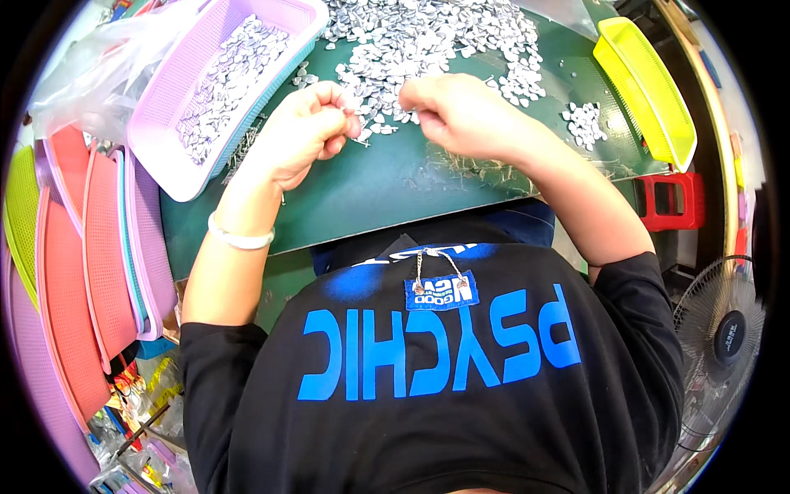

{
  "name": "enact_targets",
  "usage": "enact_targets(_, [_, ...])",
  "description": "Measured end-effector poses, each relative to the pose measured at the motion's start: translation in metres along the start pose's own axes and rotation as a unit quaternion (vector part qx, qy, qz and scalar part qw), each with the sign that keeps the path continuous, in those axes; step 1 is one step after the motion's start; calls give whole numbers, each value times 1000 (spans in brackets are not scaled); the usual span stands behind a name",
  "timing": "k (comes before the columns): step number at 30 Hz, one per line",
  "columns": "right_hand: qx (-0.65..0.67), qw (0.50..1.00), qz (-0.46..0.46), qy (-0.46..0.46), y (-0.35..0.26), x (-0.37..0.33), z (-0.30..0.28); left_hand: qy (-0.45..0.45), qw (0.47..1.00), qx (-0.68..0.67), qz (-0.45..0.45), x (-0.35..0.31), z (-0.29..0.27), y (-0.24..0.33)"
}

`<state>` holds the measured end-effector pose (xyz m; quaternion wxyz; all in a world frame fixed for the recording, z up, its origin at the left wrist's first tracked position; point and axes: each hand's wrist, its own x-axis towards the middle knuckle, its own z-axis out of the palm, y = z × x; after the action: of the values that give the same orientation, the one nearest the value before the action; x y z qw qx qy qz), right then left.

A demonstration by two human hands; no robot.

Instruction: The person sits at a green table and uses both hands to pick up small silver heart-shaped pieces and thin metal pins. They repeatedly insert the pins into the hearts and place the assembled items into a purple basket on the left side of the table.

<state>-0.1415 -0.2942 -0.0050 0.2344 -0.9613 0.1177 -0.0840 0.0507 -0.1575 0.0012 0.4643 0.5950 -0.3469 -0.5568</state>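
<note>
Pcs (pixel 411 49) are small, flat, silver-grey, roundish, heaped loose on the green surface (pixel 362 189), just beyond both hands. L hand (pixel 311 130) & R hand (pixel 453 114): fingers curled in; can't tell what, if anything, they grip.

On my feed I see silver-grey pieces (pixel 403 53) on a dark green table (pixel 370 189), a lilac basket (pixel 164 169), turquoise along its outer side, and a yellow-green mesh-patterned basket (pixel 654 86); I also get a black shirt (pixel 625 370) with blue lettering (pixel 399 354) and a white bracelet (pixel 241 241).
</note>
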Motion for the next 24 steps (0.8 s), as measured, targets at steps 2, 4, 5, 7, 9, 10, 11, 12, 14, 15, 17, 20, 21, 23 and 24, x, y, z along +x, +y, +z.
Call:
enact_targets(2, [0,995,-90,46,3,2,14,-3,999,40,12,-1,-9,-14])
enact_targets(4, [-27,998,-52,10,-9,7,16,23,989,138,41,2,-13,-29])
enact_targets(5, [-40,998,-41,5,-11,9,20,51,967,245,52,0,-11,-35])
enact_targets(7, [-78,997,-24,1,-10,9,28,63,919,363,144,-5,-1,-35])
enact_targets(9, [-94,995,-25,2,-9,10,31,74,845,460,261,-2,3,-39])
enact_targets(10, [-102,995,-25,3,-9,10,32,75,836,468,277,-1,3,-39])
enact_targets(11, [-100,995,-21,0,-9,10,31,75,826,476,293,0,3,-40])
enact_targets(12, [-99,995,-17,-4,-9,11,29,75,816,483,309,1,3,-40])
enact_targets(14, [-92,996,-10,-5,-9,14,25,70,802,501,317,-1,2,-40])
enact_targets(15, [-84,996,-7,-2,-9,15,23,67,795,510,321,-2,2,-40])
enact_targets(17, [-73,997,-5,2,-9,19,19,59,785,545,289,-5,4,-35])
enact_targets(20, [-72,997,-22,12,-9,25,17,50,787,549,276,-3,2,-34])
enact_targets(21, [-78,996,-37,15,-10,27,18,47,791,542,278,-2,1,-35])
enact_targets(23, [-95,993,-68,10,-9,34,19,51,788,552,270,-2,2,-35])
enact_targets(24, [-106,991,-85,4,-7,39,20,52,785,557,266,-2,2,-35])
